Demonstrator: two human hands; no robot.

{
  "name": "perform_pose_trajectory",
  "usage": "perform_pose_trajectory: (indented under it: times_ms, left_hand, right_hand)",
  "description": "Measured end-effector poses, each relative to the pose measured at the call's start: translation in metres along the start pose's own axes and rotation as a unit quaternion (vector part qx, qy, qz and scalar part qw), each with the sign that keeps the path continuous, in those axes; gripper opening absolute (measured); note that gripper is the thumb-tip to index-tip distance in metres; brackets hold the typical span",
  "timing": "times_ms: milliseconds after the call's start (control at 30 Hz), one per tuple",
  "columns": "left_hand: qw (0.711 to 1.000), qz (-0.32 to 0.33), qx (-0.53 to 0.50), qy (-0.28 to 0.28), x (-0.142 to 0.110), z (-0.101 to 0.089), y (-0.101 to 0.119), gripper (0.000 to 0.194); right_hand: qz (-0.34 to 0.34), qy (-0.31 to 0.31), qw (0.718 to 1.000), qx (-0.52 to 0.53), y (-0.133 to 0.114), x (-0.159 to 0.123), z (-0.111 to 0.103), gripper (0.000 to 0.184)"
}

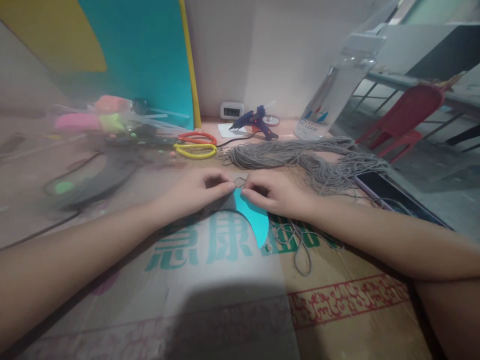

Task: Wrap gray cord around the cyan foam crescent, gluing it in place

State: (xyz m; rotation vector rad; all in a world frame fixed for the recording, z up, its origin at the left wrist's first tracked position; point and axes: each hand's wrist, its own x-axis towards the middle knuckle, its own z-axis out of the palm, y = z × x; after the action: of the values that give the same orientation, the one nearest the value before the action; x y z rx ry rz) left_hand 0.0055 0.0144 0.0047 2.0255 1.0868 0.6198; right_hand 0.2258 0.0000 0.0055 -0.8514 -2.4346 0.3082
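A turquoise crescent-shaped piece, flat like paper or thin foam, hangs point-down above the cardboard. My left hand pinches at its upper left corner with thumb and forefinger. On the other side, the fingers of my right hand are closed at the top edge. A short bend of grey cord shows between the two hands; I cannot tell which fingers grip it. Below my right wrist, loose loops of the grey cord lie on the cardboard.
A big bundle of grey cord lies behind my hands. Beyond it are a blue glue gun, scissors, a small clock and a clear bottle. A phone lies right; coloured craft pieces lie left.
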Motion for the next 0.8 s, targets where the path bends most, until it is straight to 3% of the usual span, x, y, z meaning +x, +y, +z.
perform_pose_trajectory:
  times_ms: [800]
  left_hand:
    - [1.000,0.008,0.001,0.029,0.0014,0.0010,-0.0010,0.026]
  right_hand:
    - [0.014,0.014,1.000,-0.021,-0.0017,0.0017,-0.0014,0.022]
